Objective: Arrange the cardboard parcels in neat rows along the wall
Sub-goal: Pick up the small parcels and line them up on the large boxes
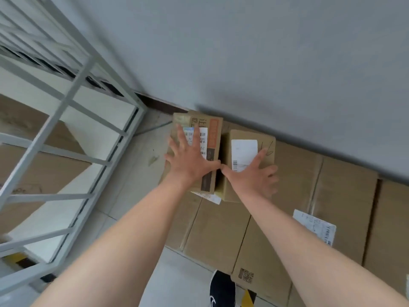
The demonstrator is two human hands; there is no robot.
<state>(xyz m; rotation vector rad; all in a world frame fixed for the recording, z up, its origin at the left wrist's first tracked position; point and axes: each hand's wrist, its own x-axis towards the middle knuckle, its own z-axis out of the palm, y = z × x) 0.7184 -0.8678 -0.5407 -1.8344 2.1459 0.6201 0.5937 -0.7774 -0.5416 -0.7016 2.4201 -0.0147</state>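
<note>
While both bare arms reach forward and down, the grey wall fills the upper part of the view and a white metal shelving rack stands at the left with brown cartons behind its bars; a row of large cardboard parcels lies on the floor, its long axis running along the foot of the wall from the middle toward the right, the boxes side by side and touching; two smaller parcels sit on top of that row at its left end, near the wall, just beside each other with a narrow gap between them, each with its long axis pointing toward the wall; the orange-striped parcel lies under the left hand, which rests flat and open on its top, fingers spread, gripping nothing; the plain parcel with a white label lies under the right hand, likewise flat and spread; a black shoe shows at the bottom edge.
</note>
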